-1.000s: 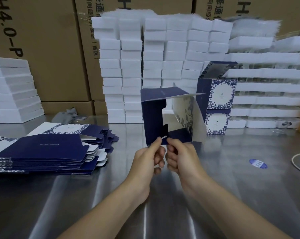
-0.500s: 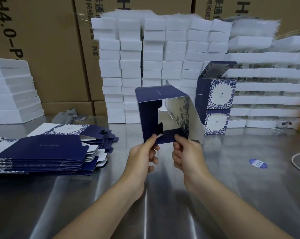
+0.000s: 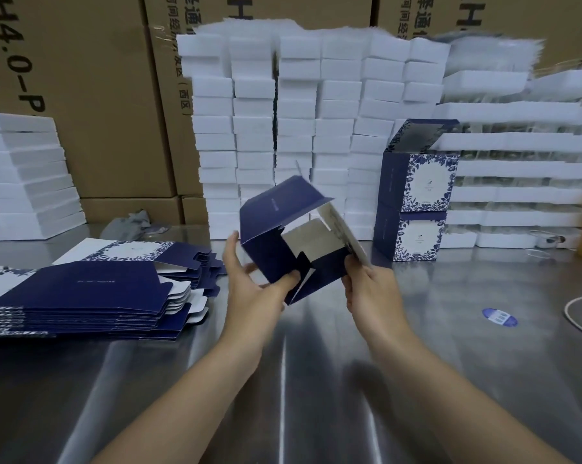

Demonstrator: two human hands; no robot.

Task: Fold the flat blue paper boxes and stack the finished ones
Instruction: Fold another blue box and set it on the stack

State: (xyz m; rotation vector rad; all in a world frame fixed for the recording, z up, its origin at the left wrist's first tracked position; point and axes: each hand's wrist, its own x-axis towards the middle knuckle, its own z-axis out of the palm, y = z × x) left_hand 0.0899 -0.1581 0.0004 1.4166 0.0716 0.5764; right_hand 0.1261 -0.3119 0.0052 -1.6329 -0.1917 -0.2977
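— Where is the half-folded blue box (image 3: 272, 226)?
— In the air above the steel table (image 3: 282, 380), tilted, with its open end facing the camera.
— Who holds it?
— Both hands. The left hand (image 3: 252, 286) holds the left wall, thumb pressed on the near blue panel and the other fingers spread behind. The right hand (image 3: 366, 286) grips the lower right edge, fingers curled round it.
— And around it?
— Flat boxes (image 3: 81, 289) are piled at the left. Two finished boxes (image 3: 413, 195) are stacked at the right, before white foam blocks (image 3: 299, 112).

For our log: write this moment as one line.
step: folding | left hand: grips blue box | right hand: grips it | finished boxes: two stacked
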